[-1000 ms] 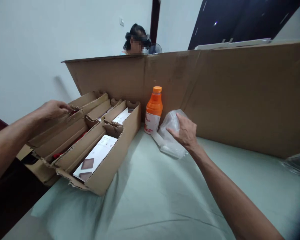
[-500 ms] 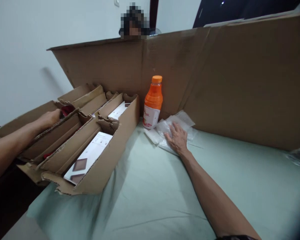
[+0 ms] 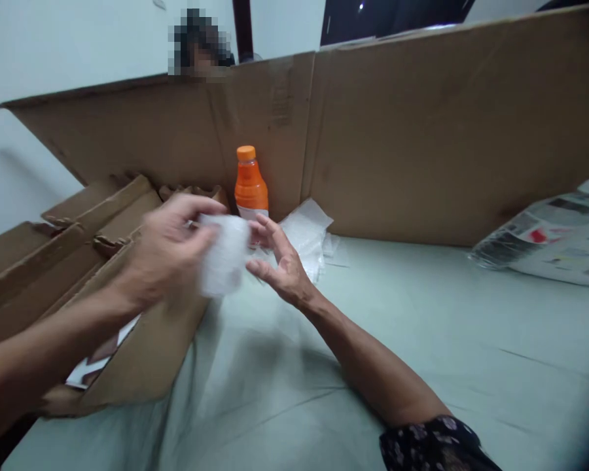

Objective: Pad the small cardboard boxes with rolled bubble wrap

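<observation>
Hands (image 3: pixel 169 245) at blurry, whitish packet (image 3: pixel 226 256)

Your left hand (image 3: pixel 169 245) grips a small, whitish, translucent piece of plastic wrapping (image 3: pixel 226 258) by its left side, holding it aloft and roughly upright. Blur hides its surface; its right edge sits close to your right hand's (image 3: pixel 288 269) spread fingers, contact unclear.

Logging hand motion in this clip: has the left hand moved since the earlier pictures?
Yes: the left hand has moved right, closer to the standing orange bottle.
</observation>
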The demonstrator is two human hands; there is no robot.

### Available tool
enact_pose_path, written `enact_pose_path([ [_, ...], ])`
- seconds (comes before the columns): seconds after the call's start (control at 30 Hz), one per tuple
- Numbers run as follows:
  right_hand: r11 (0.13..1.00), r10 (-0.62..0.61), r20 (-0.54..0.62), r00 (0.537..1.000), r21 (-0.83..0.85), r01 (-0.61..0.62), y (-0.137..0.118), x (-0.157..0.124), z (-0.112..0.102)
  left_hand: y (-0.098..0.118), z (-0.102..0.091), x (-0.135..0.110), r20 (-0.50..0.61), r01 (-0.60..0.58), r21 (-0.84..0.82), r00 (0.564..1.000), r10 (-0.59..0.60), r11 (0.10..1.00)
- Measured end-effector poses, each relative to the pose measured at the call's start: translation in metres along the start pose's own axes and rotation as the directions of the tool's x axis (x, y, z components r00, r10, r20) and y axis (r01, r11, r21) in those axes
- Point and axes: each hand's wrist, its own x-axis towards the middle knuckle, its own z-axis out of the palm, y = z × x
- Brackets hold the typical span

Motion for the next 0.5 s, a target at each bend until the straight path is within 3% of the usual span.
enact_pose_path([
  [0.07,0.998,0.001,0.029,1.000,0.059,-0.003,-0.017,-0.004,-0.001,0.018,0.026,0.001,0.077,-0.013,-0.180,0.997,0.027,0.984],
  [0.13,0.995,-0.036,-0.088,0.995,-0.099,0.027,-0.015,-0.002,-0.014,0.020,0.032,0.010,0.090,-0.013,-0.252,0.995,0.036,0.968],
  [0.17,0.969,-0.077,-0.177,0.981,-0.245,0.031,-0.007,0.002,-0.025,0.013,0.026,0.018,0.044,-0.008,-0.225,0.999,0.018,0.974],
  [0.23,0.829,-0.161,-0.299,0.941,-0.558,-0.035,0.020,0.012,-0.047,-0.012,-0.004,0.036,-0.097,0.054,-0.065,0.993,-0.060,0.996],
  [0.3,0.639,-0.140,-0.298,0.944,-0.756,-0.144,0.057,0.017,-0.063,-0.048,-0.046,0.055,-0.275,0.196,0.187,0.951,-0.140,0.963],
  [0.33,0.568,-0.067,-0.263,0.963,-0.803,-0.179,0.076,0.017,-0.067,-0.068,-0.068,0.063,-0.324,0.318,0.331,0.923,-0.209,0.888],
  [0.37,0.521,0.023,-0.212,0.977,-0.832,-0.192,0.095,0.014,-0.068,-0.087,-0.088,0.070,-0.351,0.471,0.449,0.875,-0.334,0.760],
  [0.43,0.468,0.153,-0.119,0.981,-0.866,-0.178,0.125,0.003,-0.063,-0.121,-0.119,0.078,-0.300,0.573,0.494,0.818,-0.491,0.654],
  [0.5,0.434,0.169,-0.085,0.982,-0.888,-0.151,0.145,-0.010,-0.055,-0.149,-0.136,0.080,-0.232,0.642,0.505,0.745,-0.626,0.577],
])
